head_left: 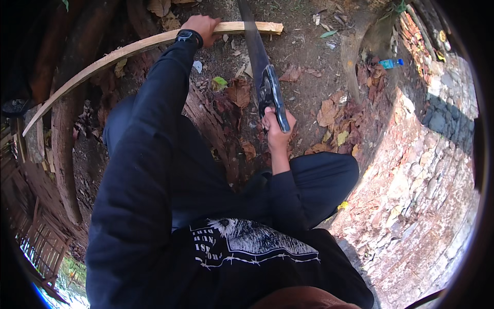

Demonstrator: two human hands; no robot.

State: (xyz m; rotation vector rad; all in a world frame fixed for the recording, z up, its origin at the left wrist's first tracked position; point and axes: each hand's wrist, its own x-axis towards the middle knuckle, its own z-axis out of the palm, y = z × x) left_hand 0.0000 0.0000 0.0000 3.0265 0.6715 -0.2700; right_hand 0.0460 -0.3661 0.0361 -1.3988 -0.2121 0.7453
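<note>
A long, pale strip of wood runs from the left side to the top middle, looking bent in this wide view. My left hand, with a dark watch on its wrist, is closed over the strip near its right end. My right hand grips the dark handle of a handsaw. The saw's blade lies across the strip, a little right of my left hand and short of the strip's right end. How deep the teeth sit in the wood, I cannot tell.
Thick dark logs lie at the left, with thinner wood pieces beside them. Dry brown leaves litter the soil around my legs. A small plastic bottle with a blue cap lies at the upper right, near a sunlit rough slope.
</note>
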